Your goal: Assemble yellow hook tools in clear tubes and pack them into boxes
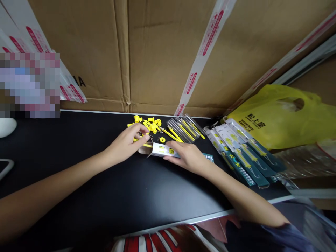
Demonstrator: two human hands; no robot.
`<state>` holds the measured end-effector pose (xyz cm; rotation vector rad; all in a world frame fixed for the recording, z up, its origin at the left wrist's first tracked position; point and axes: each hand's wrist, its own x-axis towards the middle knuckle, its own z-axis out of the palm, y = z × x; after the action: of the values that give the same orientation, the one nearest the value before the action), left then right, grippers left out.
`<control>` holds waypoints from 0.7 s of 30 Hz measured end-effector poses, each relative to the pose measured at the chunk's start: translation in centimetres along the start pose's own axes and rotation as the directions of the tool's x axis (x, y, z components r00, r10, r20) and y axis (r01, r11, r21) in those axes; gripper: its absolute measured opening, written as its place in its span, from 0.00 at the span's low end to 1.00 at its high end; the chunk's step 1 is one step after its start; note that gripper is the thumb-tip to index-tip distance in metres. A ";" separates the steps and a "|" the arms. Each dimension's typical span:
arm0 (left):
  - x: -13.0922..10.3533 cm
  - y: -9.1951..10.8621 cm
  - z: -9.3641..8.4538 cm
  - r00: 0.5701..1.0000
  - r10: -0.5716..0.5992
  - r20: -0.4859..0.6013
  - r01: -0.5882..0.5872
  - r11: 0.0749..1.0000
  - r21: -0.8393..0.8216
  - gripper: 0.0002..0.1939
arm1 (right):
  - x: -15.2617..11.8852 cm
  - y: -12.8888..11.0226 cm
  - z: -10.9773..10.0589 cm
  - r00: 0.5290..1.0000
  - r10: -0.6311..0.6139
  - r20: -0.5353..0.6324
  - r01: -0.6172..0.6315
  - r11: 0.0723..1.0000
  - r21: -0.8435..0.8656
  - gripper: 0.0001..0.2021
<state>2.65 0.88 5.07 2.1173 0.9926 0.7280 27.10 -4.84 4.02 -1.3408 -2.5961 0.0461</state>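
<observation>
My right hand is wrapped round a long, narrow cardboard box, white with yellow print, lying nearly level above the black table. The box's left end is open, its flap hanging out, and a slim yellow piece shows in the opening. Right at that end is my left hand, its thumb and fingers curled together; what they pinch is too small to make out. Just beyond the hands lies a pile of small yellow plastic parts with thin metal wire. A yellow ring sits apart from it.
Several clear sleeves with yellow rods lie behind the box. To the right are several packed boxes picturing yellow hooked tools, beside a yellow plastic bag. Large taped cardboard stands along the table's back edge. A white rounded object is far left.
</observation>
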 end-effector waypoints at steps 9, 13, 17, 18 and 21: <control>1.4 -2.4 -0.9 0.961 -0.136 0.241 0.205 0.936 -0.286 0.21 | -0.1 1.1 -0.5 0.998 0.058 -0.025 -0.059 0.997 -0.040 0.17; 1.6 -2.0 -1.5 0.924 -0.228 0.308 0.333 0.876 -0.350 0.19 | -0.1 1.3 -0.7 0.998 0.061 -0.035 -0.063 0.996 -0.068 0.16; 1.8 -1.7 -2.4 0.928 -0.260 0.268 0.325 0.915 -0.239 0.13 | 0.0 1.6 -0.8 0.997 0.064 -0.053 -0.069 0.993 -0.097 0.16; 1.8 -1.6 -2.5 0.937 -0.254 0.239 0.305 0.929 -0.209 0.11 | 0.0 1.7 -0.8 0.997 0.065 -0.050 -0.069 0.993 -0.099 0.16; 1.6 -1.4 -2.4 0.956 -0.211 0.203 0.245 0.956 -0.159 0.10 | 0.0 1.5 -0.7 0.997 0.072 -0.036 -0.075 0.993 -0.088 0.15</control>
<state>1.22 3.68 5.84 1.8364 1.0082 0.4790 28.40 -4.01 4.50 -1.4549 -2.5491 -0.0807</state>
